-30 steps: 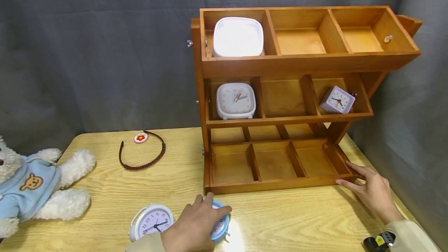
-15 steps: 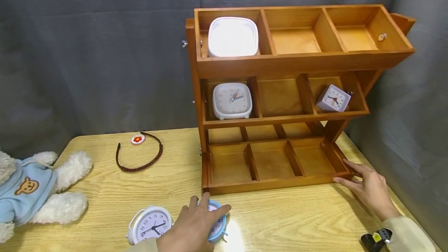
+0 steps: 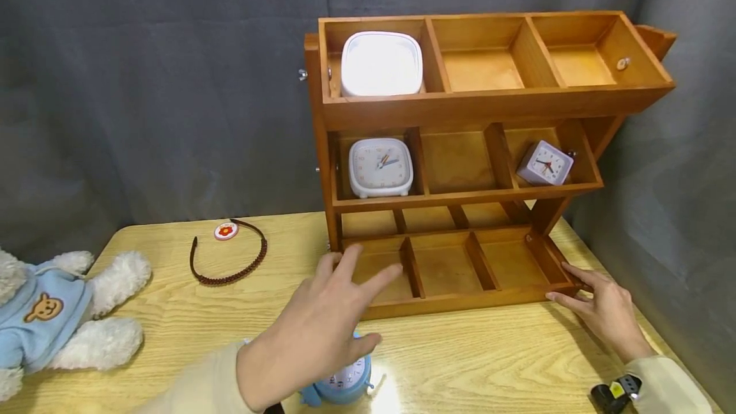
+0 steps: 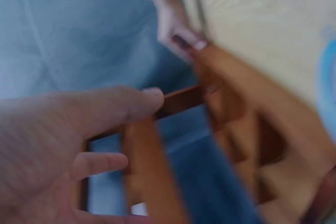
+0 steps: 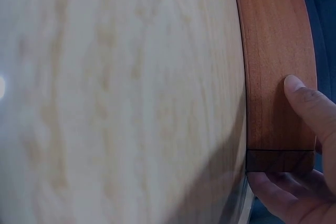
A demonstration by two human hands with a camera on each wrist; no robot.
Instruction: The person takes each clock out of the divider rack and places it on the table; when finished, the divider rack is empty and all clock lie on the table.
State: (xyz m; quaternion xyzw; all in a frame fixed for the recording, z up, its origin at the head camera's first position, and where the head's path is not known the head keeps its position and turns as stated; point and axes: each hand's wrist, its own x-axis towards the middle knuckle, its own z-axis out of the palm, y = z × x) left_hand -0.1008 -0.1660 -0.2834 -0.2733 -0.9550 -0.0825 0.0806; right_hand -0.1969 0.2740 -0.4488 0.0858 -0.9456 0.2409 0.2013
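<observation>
Three-tiered brown wooden rack (image 3: pixel 462 161) stands right of centre. Lower right, the right hand (image 3: pixel 607 310) grips its bottom front corner between thumb and fingers; lower centre, the left hand (image 3: pixel 323 321), fingers spread, holding nothing, partly hides a round light-blue clock (image 3: pixel 352 378).

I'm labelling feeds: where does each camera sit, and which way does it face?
Head: on the head, facing forward and down at shelf and table; left hand, right hand and sleeves show.
Left wrist: on that wrist, looking past the left hand at the shelf; right hand shows too.
Right wrist: on that wrist, facing table and shelf; part of the right hand shows.
Head and left wrist share both hands.
</observation>
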